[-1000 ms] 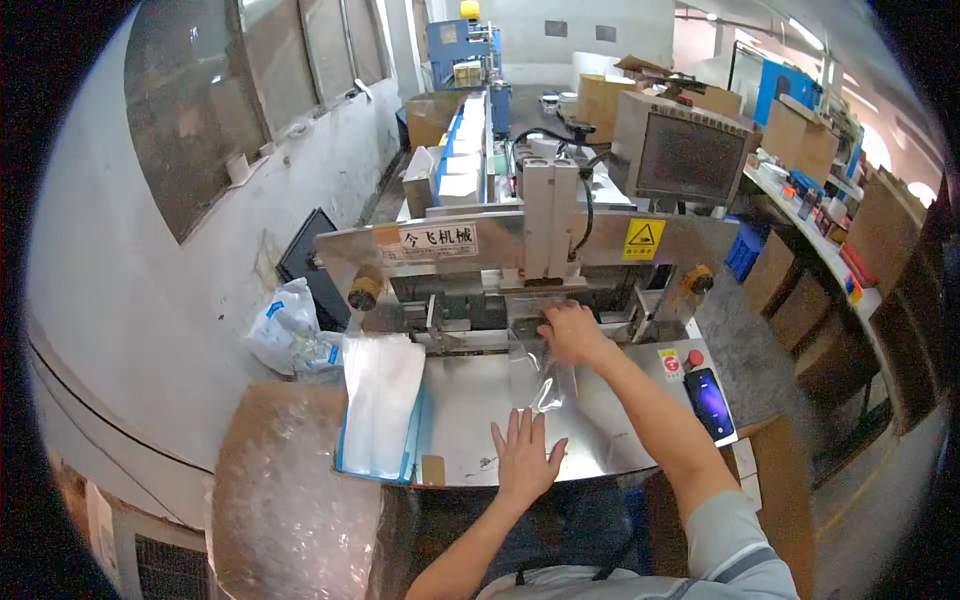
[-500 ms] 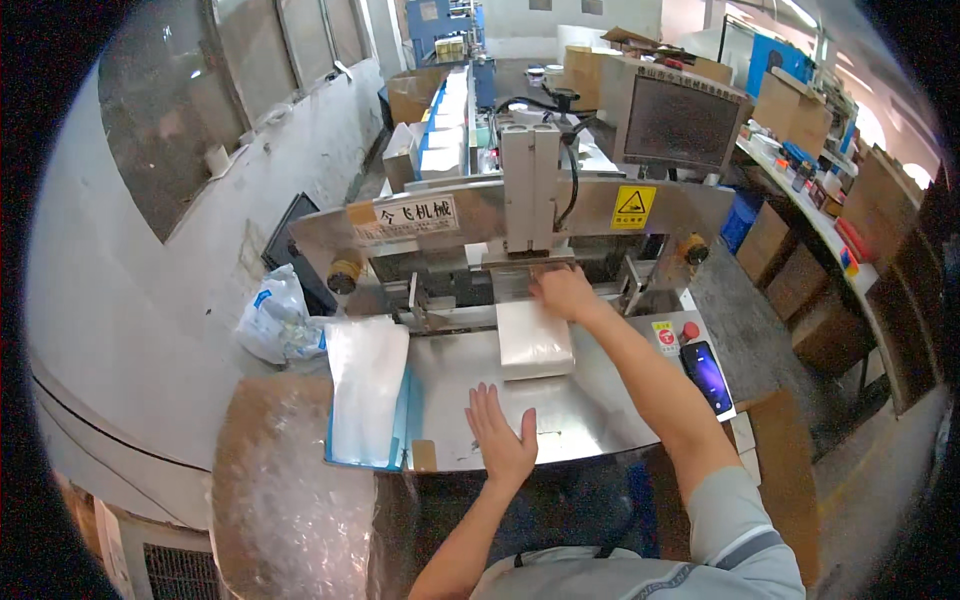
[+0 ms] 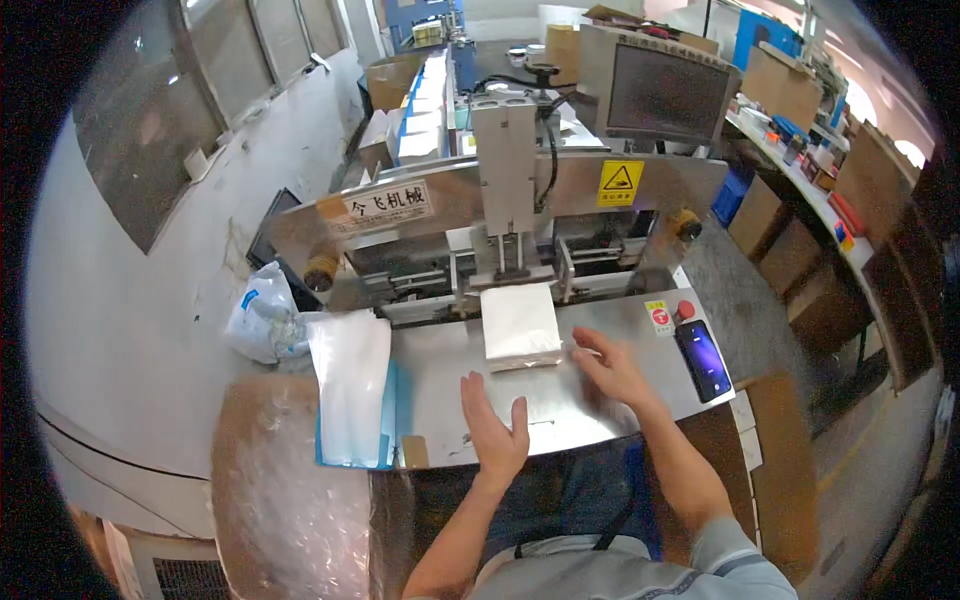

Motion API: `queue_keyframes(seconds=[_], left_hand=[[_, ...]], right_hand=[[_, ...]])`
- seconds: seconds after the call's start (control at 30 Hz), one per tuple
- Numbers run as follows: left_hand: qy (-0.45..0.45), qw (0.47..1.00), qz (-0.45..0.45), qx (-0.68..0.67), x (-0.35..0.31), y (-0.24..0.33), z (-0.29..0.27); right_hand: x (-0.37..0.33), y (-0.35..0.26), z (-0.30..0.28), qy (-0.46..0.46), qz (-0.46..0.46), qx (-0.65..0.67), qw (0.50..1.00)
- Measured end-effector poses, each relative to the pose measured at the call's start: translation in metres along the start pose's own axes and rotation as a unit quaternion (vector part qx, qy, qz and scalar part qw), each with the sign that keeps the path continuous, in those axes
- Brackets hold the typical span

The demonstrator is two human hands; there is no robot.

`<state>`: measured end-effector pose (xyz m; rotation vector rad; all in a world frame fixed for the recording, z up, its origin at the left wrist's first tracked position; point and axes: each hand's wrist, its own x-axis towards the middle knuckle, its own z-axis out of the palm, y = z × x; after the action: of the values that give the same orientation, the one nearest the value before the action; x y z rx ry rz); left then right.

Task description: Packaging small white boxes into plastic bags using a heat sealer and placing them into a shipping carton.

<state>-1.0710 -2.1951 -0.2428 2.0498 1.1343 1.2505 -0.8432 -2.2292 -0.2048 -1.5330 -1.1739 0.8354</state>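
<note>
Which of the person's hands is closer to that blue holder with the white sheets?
The left. The left hand is just right of the blue holder, not touching it; the right hand is farther right, beyond the white packet.

The white pack point(image 3: 521, 325), a squarish block (its near edge looks a little shiny), lies flat on the metal table point(image 3: 432, 372)

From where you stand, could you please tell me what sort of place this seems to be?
Probably a packing workshop: there is a metal machine with a yellow warning sign, a square white stack on its metal worktop, and an open cardboard carton of clear plastic.
</note>
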Motion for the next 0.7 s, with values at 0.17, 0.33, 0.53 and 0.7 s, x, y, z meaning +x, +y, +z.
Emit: queue_keyframes(seconds=[0.17,0.33,0.53,0.7], left_hand=[[-0.025,0.981,-0.157,-0.109,0.039,0.005,0.003],[-0.024,0.976,-0.175,-0.128,0.088,-0.031,0.024],[-0.106,0.946,-0.232,-0.202,0.108,-0.024,0.034],[-0.136,0.906,-0.227,-0.33,0.069,-0.004,0.008]], right_hand=[[0.01,0.023,-0.004,0.045,-0.021,-0.068,0.996],[0.04,0.016,0.012,0.081,-0.041,-0.093,0.992],[0.046,0.012,0.026,0.001,0.022,0.004,1.0],[0.0,-0.028,0.014,0.057,0.015,0.192,0.98]])
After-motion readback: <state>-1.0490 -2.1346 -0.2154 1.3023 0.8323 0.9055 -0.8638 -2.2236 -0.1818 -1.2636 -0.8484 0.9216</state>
